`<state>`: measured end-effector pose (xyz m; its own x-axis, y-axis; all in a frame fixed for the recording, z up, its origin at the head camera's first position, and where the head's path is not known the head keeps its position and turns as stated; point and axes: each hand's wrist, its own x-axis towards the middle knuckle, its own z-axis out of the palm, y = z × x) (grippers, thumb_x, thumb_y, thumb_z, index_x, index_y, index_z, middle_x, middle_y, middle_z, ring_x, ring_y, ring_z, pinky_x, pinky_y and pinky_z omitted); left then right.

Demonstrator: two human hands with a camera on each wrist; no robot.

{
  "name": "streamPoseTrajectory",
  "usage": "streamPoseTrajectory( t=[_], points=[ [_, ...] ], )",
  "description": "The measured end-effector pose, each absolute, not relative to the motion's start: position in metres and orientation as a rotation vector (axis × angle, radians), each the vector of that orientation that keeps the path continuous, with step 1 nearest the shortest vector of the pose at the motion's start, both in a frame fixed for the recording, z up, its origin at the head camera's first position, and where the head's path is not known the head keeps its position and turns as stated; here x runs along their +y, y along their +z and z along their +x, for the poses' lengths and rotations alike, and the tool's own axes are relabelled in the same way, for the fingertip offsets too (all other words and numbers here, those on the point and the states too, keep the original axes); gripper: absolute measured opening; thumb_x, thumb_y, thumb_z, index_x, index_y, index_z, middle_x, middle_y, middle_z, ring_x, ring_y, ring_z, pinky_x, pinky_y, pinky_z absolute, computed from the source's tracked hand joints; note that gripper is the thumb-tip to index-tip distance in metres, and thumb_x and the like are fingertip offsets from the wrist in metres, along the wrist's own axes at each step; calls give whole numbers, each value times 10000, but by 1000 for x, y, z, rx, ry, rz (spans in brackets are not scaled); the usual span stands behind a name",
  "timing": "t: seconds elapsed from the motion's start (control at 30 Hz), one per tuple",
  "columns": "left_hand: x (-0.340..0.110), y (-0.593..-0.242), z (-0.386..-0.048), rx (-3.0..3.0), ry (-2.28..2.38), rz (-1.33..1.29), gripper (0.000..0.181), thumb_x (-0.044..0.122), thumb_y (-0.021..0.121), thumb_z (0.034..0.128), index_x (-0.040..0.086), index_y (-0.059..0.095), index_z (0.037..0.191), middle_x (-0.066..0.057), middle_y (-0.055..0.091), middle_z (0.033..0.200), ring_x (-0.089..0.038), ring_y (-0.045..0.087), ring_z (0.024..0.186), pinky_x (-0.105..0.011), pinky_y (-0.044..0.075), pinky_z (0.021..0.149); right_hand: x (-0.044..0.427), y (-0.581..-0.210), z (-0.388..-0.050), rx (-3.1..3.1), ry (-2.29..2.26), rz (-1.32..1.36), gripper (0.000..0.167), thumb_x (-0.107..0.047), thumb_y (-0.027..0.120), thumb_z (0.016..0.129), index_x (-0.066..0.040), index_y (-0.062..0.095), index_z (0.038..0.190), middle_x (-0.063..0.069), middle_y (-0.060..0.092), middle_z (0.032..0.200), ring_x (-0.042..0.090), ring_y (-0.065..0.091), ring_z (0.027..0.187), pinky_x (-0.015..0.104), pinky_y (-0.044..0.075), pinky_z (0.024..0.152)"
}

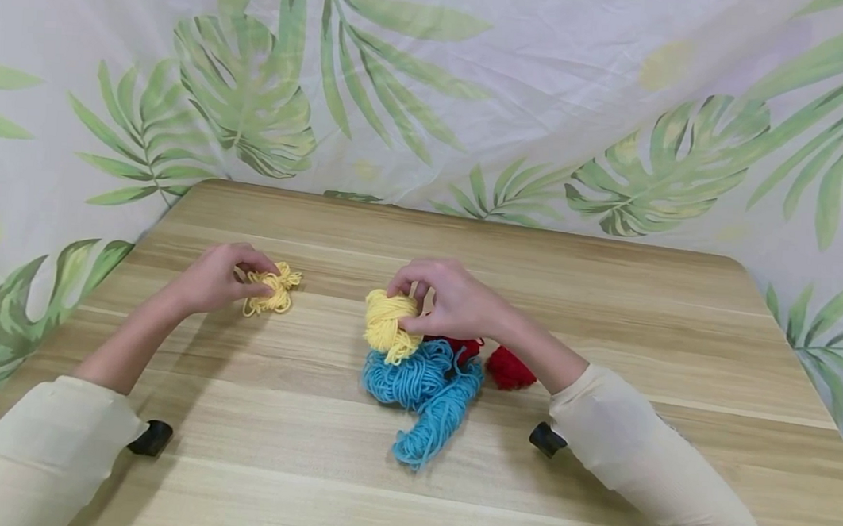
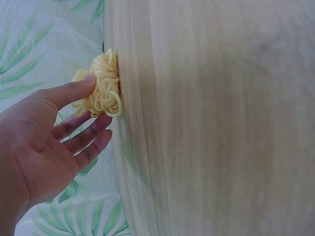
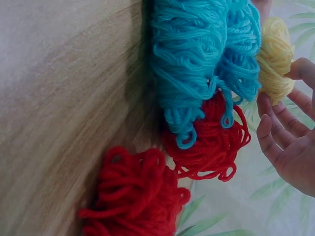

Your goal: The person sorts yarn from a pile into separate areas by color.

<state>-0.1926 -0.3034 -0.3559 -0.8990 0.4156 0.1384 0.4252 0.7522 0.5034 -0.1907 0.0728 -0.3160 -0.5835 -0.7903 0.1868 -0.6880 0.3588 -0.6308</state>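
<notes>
Pinching a small yellow bundle (image 1: 282, 289) centre-left in your left hand (image 1: 222, 281), bigger yellow skein (image 1: 386, 323) mid-frame in your right hand (image 1: 457, 301); tug fast and it could snag on the loopy blue yarn (image 1: 410, 380).

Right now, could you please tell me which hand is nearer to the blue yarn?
Right: the right hand is just beyond the blue yarn; the left hand is farther left.

yellow yarn (image 1: 384, 325) | blue yarn (image 1: 404, 377) | red yarn (image 1: 510, 369) | tabletop (image 1: 268, 454): brown wood-grain | cloth (image 1: 516, 93): whitish, green leaf print
</notes>
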Motion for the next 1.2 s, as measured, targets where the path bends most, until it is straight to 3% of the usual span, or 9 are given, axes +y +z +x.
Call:
streamPoseTrajectory(
  t=[0.17,0.8,1.2],
  points=[
    [-304,-356,-192,-2927,-856,-696,235,42,848,849,-31,761,1055,-107,742,974,-193,659,824,-246,553,703,68,-316,-192,2454,-1019,-1373,277,-77,783,839,-35,726,1106,82,698,1021,171,687,852,434,600,824],
    [-306,-358,-191,-2914,-842,-706,257,54,843,856,-36,758,1081,-117,743,987,-179,654,810,-244,555,695,49,-316,-197,2459,-946,-1341,279,-102,781,848,-51,728,1117,65,678,1025,153,691,857,412,583,852],
    [-305,-359,-192,-2897,-820,-710,236,36,856,836,-30,767,1044,-109,742,968,-176,646,797,-238,550,686,33,-315,-200,2487,-911,-1325,279,-113,783,854,-55,727,1121,63,675,1025,169,695,851,238,541,799]
  ],
)
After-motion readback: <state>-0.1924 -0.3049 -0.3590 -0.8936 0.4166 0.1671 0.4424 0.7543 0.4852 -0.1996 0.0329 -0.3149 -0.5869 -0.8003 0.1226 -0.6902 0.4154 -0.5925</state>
